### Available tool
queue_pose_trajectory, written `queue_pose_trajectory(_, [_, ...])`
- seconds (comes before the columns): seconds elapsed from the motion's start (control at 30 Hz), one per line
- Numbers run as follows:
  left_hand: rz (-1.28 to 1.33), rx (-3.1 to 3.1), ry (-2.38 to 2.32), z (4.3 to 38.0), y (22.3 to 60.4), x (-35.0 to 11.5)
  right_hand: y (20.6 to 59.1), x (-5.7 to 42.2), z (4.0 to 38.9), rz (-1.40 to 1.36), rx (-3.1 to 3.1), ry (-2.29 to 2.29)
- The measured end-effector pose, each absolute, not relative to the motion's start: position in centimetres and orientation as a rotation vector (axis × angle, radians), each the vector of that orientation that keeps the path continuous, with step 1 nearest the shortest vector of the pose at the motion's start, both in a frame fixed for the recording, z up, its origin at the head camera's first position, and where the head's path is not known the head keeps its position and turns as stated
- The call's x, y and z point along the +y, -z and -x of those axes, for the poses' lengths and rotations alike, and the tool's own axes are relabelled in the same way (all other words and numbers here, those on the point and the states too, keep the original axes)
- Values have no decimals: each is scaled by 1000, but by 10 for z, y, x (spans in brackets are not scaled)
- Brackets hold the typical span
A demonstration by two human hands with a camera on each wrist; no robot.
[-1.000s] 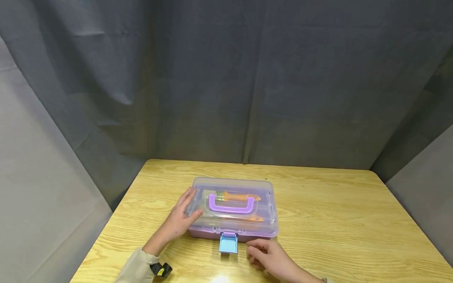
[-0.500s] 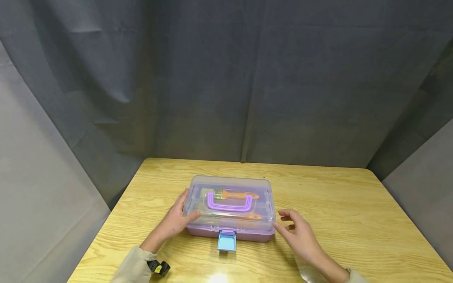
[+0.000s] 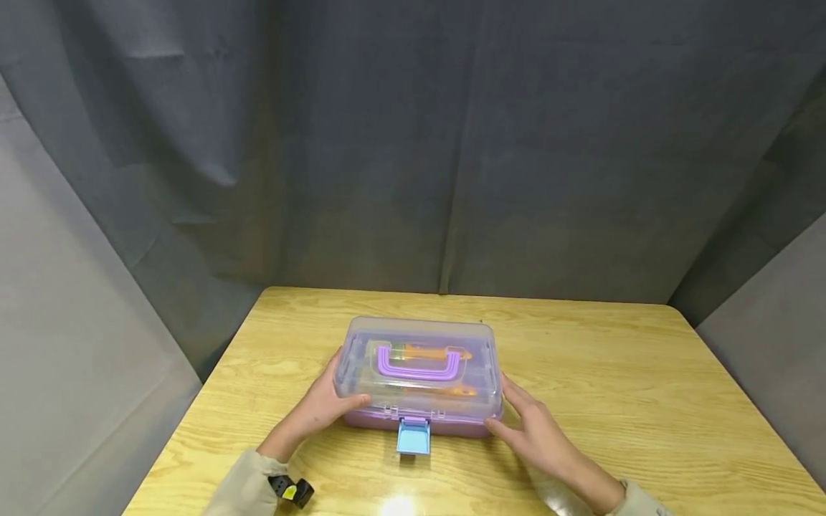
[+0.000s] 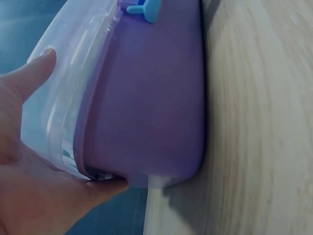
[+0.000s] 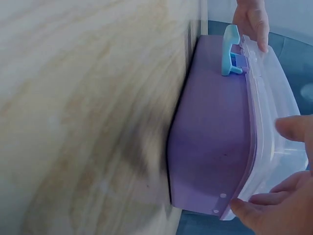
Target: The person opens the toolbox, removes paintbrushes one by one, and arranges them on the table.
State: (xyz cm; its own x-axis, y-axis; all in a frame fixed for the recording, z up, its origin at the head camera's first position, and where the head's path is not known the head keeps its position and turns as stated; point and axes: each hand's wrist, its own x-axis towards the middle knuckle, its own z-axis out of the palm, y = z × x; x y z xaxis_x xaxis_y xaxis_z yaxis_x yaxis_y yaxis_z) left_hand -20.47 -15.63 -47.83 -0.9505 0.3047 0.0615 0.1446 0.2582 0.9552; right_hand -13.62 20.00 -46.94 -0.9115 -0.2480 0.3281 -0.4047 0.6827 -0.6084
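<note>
A plastic storage box with a purple base and a clear lid sits on the table, lid down. Its purple handle lies folded on top, and the light-blue latch is flipped out at the front. Through the lid shows a paintbrush with an orange handle, and another orange handle nearer the front. My left hand grips the lid's left end, thumb over its front corner, fingers along the side. At the opposite end my right hand holds the lid edge, thumb at the front corner.
The box stands on a wood-grain table, near its middle. Dark grey cloth hangs behind the table, with lighter panels on both sides. A black device is strapped at my left wrist.
My right hand has moved from beside the latch around to the box's right end and now holds the lid there. The left hand stays at the left end, its fingers lower along the side.
</note>
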Motion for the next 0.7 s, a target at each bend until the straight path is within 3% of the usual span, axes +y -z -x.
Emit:
queue_pose_trajectory(0.43, [-362, 2497, -1739, 198, 474, -157, 463, 203, 141, -638, -2619, -766])
queue_pose_trajectory(0.7, [-416, 2485, -1728, 196, 475, -157, 451, 213, 145, -873, -2399, -604])
